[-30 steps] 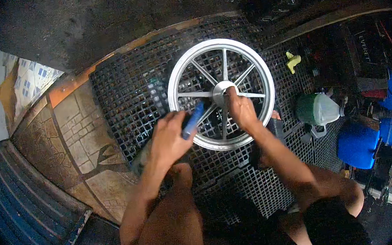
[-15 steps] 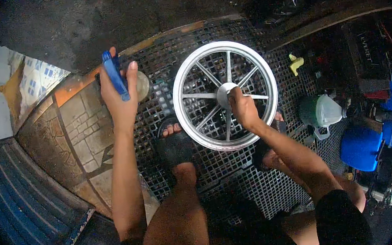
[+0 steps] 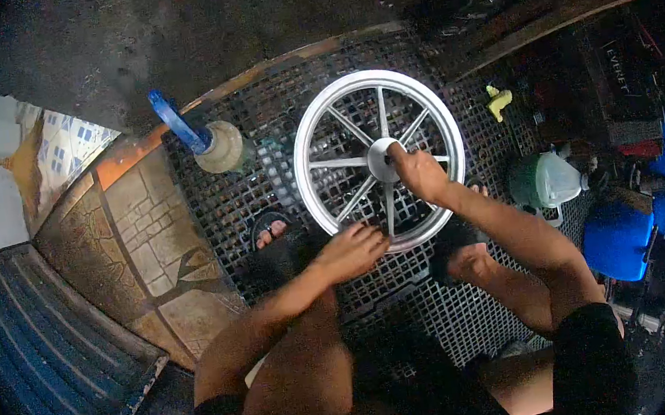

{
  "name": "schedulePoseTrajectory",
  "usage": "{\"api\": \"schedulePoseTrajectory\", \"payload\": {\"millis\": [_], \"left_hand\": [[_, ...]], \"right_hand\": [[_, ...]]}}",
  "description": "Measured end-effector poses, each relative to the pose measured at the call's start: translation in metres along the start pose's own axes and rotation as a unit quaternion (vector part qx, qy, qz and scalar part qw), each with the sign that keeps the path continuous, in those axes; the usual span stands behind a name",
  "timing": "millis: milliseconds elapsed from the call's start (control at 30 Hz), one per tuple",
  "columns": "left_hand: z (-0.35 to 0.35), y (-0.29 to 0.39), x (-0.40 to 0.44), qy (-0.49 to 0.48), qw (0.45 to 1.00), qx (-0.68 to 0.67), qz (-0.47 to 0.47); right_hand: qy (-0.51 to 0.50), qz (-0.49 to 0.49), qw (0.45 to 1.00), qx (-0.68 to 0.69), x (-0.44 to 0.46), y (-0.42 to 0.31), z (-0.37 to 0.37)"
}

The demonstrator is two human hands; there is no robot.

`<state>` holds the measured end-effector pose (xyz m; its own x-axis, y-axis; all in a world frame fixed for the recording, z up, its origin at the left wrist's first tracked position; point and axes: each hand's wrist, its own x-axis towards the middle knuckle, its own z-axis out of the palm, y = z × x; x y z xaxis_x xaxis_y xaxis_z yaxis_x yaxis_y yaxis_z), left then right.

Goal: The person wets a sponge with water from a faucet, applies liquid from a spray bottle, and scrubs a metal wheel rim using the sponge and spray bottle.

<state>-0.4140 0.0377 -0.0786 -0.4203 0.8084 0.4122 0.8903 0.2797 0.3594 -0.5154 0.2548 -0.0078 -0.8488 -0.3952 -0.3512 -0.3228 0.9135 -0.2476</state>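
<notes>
A silver spoked wheel rim point(image 3: 306, 133) stands between my feet over a black grid mat. At its hub, my right hand point(image 3: 421, 175) is closed, with the fingertips at the central hole. My left hand point(image 3: 352, 251) lies over the near lower edge of the wheel with its fingers bent around it; the fingertips' undersides are hidden. Left of the wheel stands a pale round container point(image 3: 222, 148) with a blue lever-like handle point(image 3: 177, 123) on top; neither hand touches it.
A yellow object point(image 3: 498, 102) lies on the mat to the right. A translucent green jug point(image 3: 549, 181) and blue containers point(image 3: 617, 241) stand farther right. Patterned tiles point(image 3: 155, 219) and a ridged blue panel point(image 3: 46, 355) are at left. My sandalled feet flank the wheel.
My left hand has let go of the blue handle and come down and right to the wheel's near edge. My right hand stays at the hub. The wheel has barely shifted.
</notes>
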Motion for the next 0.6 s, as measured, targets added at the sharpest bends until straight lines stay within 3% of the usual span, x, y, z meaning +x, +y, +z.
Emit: {"api": "schedulePoseTrajectory", "payload": {"millis": [100,133,200,267,300,367,433,500,533,600], "left_hand": [[0.006,-0.013,-0.011,-0.200,0.979,-0.041,-0.017],[0.009,-0.019,-0.020,-0.120,0.991,-0.051,-0.001],[-0.014,-0.041,-0.026,-0.090,0.994,-0.069,0.012],[-0.042,-0.068,-0.034,-0.072,0.993,-0.043,-0.085],[-0.071,-0.077,-0.027,-0.085,0.987,0.002,-0.138],[-0.106,-0.085,-0.006,-0.059,0.953,0.180,-0.236],[-0.107,-0.063,0.021,-0.002,0.938,0.209,-0.276],[-0.081,-0.030,0.036,-0.026,0.979,0.025,-0.200],[-0.057,-0.010,0.043,-0.076,0.980,0.008,-0.185],[-0.018,0.013,0.036,0.024,0.993,0.027,-0.117]], "right_hand": [[-0.034,-0.038,0.998,-0.025,-0.005,0.003,-0.010],[-0.069,-0.044,0.996,-0.046,-0.003,0.005,-0.018],[-0.109,-0.058,0.990,-0.061,0.003,0.009,-0.025],[-0.115,-0.079,0.989,-0.049,0.007,0.022,-0.020],[-0.051,-0.151,0.986,-0.052,0.005,0.030,-0.020],[0.045,-0.178,0.982,-0.050,0.005,0.035,-0.012],[-0.014,-0.070,0.997,-0.017,0.008,0.027,-0.011],[-0.037,0.000,0.999,0.000,0.014,0.019,-0.005],[0.003,-0.001,1.000,0.006,0.015,0.020,0.000],[0.009,0.013,1.000,0.003,0.011,0.025,0.003]]}}
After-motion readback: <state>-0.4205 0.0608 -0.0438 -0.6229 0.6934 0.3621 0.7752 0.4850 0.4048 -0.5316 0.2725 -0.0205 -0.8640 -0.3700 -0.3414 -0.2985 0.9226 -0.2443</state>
